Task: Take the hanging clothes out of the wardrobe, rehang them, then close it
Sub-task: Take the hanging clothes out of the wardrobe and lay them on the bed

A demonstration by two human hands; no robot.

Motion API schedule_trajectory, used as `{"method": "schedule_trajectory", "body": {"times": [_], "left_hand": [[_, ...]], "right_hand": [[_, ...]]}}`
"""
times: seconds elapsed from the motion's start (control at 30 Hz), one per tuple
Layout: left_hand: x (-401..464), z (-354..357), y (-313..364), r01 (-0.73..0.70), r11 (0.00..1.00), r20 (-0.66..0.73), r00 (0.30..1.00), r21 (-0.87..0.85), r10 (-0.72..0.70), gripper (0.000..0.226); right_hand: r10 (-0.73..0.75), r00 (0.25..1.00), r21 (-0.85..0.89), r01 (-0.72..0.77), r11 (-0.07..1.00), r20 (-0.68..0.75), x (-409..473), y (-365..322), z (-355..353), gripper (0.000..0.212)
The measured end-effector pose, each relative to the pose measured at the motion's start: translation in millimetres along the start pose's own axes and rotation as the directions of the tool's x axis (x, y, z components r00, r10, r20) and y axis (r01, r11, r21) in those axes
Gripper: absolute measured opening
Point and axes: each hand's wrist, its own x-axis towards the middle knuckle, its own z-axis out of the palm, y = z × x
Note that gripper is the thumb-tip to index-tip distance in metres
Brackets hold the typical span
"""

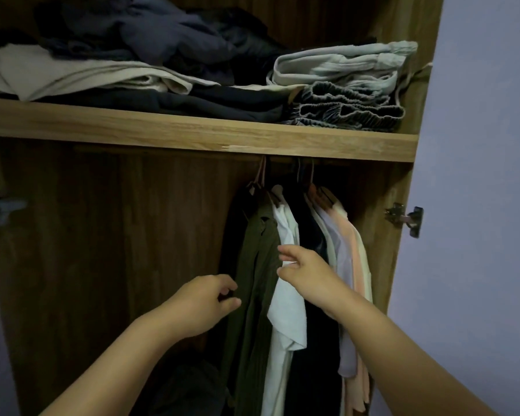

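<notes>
Olive-green cloth marks the nearest garment, an olive shirt [257, 265] hanging long-axis vertical from the rail under the shelf [192, 130], at the left end of the bunched hanging clothes [306, 265]. The left hand [204, 304] sits just beside its left edge, grip loosely curled, thumb and forefinger close together; whether they pinch cloth I cannot tell. The right hand [306, 271] reaches in from the right, fingers relaxed and parted, touching the white shirt [287, 295] next along. The hangers [282, 193] lie well above both hands, so the lift likely calls for reaching upward. Folded clothes [192, 70] fill the shelf; a door hinge [404, 219] shows right.
</notes>
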Motion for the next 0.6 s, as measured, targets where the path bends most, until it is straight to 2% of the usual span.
{"method": "schedule_trajectory", "body": {"times": [0.2, 0.37, 0.43, 0.5, 0.57, 0.6], "left_hand": [[58.3, -12.1, -36.3, -0.054, 0.999, 0.001, 0.999, 0.002, 0.054, 0.044], [103.5, -33.0, -70.7, -0.119, 0.993, 0.019, 0.993, -0.002, 0.119, 0.043], [119.3, -40.0, -81.8, -0.139, 0.99, 0.019, 0.99, -0.005, 0.139, 0.043], [132.9, -43.6, -90.8, -0.165, 0.986, 0.016, 0.986, -0.007, 0.165, 0.042], [142.9, -44.2, -97.3, -0.187, 0.982, 0.018, 0.982, -0.014, 0.187, 0.042], [146.9, -43.8, -100.6, -0.195, 0.981, 0.02, 0.98, -0.016, 0.196, 0.042]], "right_hand": [[-0.02, 0.997, -0.031, 0.017, 0.999, -0.08, 77.5, 9.3, 25.1, 0.062], [0.004, 0.97, -0.312, -0.083, 0.946, -0.243, 139.3, 15.4, 45.6, 0.071], [-0.019, 0.942, -0.351, -0.107, 0.93, -0.336, 154.9, 17.8, 54.2, 0.067], [-0.046, 0.914, -0.22, -0.048, 0.974, -0.403, 168.9, 19.8, 60.5, 0.048], [0.027, 0.909, -0.002, -0.03, 1.0, -0.415, 179.0, 14.4, 66.6, 0.022], [0.074, 0.914, 0.101, -0.037, 0.994, -0.398, 184.2, 11.3, 69.6, 0.018]]}}
